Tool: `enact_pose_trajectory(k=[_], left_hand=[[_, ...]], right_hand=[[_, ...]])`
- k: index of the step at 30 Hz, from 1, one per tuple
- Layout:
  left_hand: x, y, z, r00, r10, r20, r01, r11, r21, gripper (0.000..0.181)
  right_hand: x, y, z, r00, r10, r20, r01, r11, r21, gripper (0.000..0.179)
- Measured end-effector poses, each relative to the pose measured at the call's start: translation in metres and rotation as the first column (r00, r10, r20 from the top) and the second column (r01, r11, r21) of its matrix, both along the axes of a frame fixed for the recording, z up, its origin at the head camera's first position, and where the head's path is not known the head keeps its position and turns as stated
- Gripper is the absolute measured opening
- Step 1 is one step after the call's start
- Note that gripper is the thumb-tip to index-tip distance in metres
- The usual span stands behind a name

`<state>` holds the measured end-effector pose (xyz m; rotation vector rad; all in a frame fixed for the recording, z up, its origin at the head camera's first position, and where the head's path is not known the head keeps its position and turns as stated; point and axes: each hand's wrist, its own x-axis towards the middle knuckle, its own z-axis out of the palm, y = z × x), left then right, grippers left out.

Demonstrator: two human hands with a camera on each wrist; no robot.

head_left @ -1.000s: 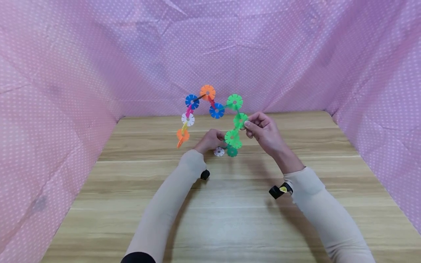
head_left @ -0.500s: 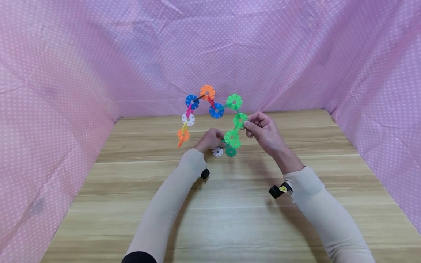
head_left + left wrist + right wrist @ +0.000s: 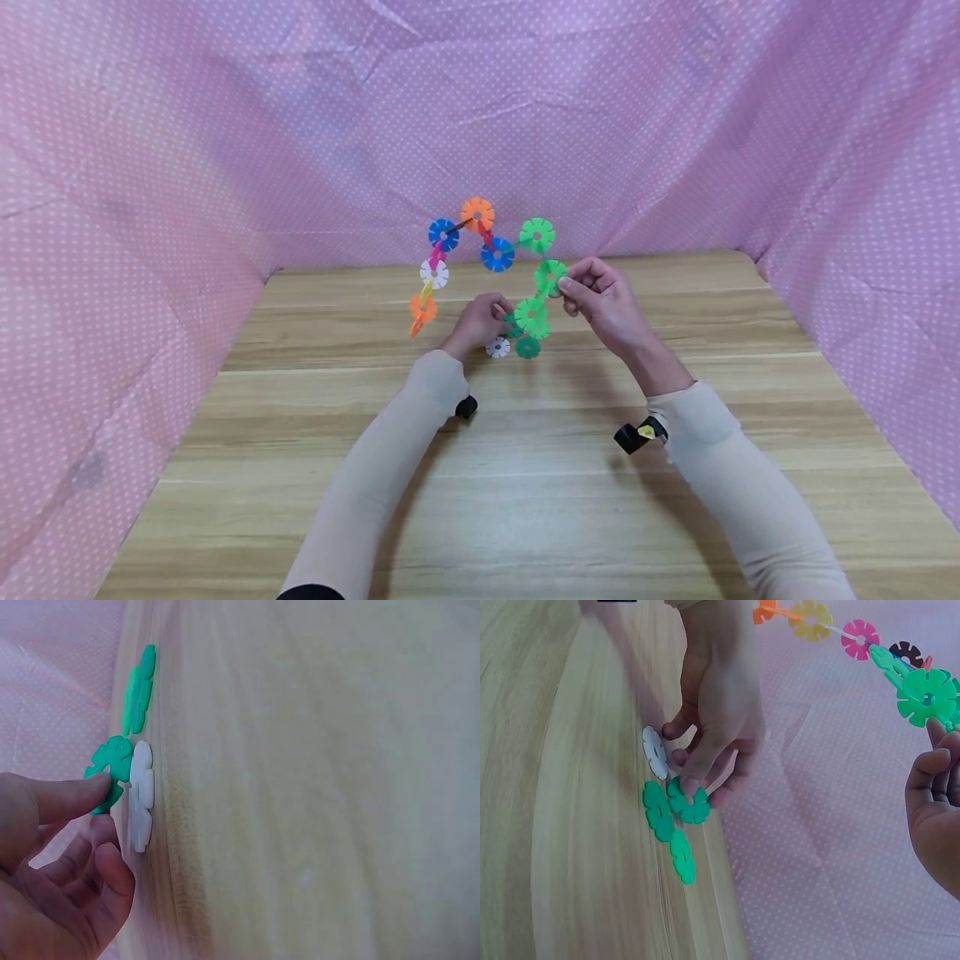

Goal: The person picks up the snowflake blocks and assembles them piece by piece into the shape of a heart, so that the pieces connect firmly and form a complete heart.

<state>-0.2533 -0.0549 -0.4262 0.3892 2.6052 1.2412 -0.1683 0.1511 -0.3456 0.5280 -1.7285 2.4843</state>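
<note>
A chain of slotted plastic discs hangs in the air in the head view, with orange discs [image 3: 477, 215], blue discs [image 3: 497, 255], a white disc [image 3: 434, 273] and light green discs [image 3: 537, 236]. My right hand [image 3: 609, 307] pinches a light green disc [image 3: 549, 277] at the chain's right side. Low behind the chain, my left hand [image 3: 478, 322] pinches a dark green disc [image 3: 112, 761] between thumb and forefinger. Close to it on the tabletop are a white disc [image 3: 141, 796], another dark green disc [image 3: 658, 811] and a light green disc [image 3: 682, 857].
The wood-grain table [image 3: 480, 500] spreads beneath both arms. Pink dotted cloth [image 3: 480, 100] rises behind the table and along both sides. Each wrist carries a small black camera, such as the right wrist camera [image 3: 630, 438].
The chain's left part has shifted slightly right and down. My left wrist has dropped a little, and more of its dark green disc shows. My right hand keeps its pinch, nearly still.
</note>
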Motion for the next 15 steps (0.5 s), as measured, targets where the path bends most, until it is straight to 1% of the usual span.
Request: enact_pose_trajectory(k=[2,4,7,12,15], left_hand=[[0.002,-0.003,-0.001,0.999,0.010,-0.035,-0.010,1.000,0.018,0.016],[0.004,-0.005,-0.001,0.998,0.022,-0.054,-0.019,0.998,0.053,0.016],[0.012,-0.009,0.002,0.997,0.038,-0.069,-0.030,0.993,0.111,0.014],[0.030,-0.013,0.011,0.996,0.057,-0.071,-0.040,0.975,0.220,0.014],[0.045,-0.015,0.017,0.994,0.074,-0.075,-0.048,0.953,0.298,0.014]], right_hand=[[-0.001,0.001,-0.001,1.000,-0.001,0.002,0.001,1.000,-0.002,0.020],[-0.002,0.001,-0.002,1.000,-0.003,0.005,0.003,1.000,-0.004,0.020],[-0.003,0.003,-0.003,1.000,-0.011,0.009,0.011,1.000,-0.006,0.020],[-0.006,0.004,-0.004,1.000,-0.025,0.014,0.025,0.999,-0.022,0.019],[-0.008,0.004,-0.005,1.000,-0.027,0.016,0.027,0.999,-0.039,0.017]])
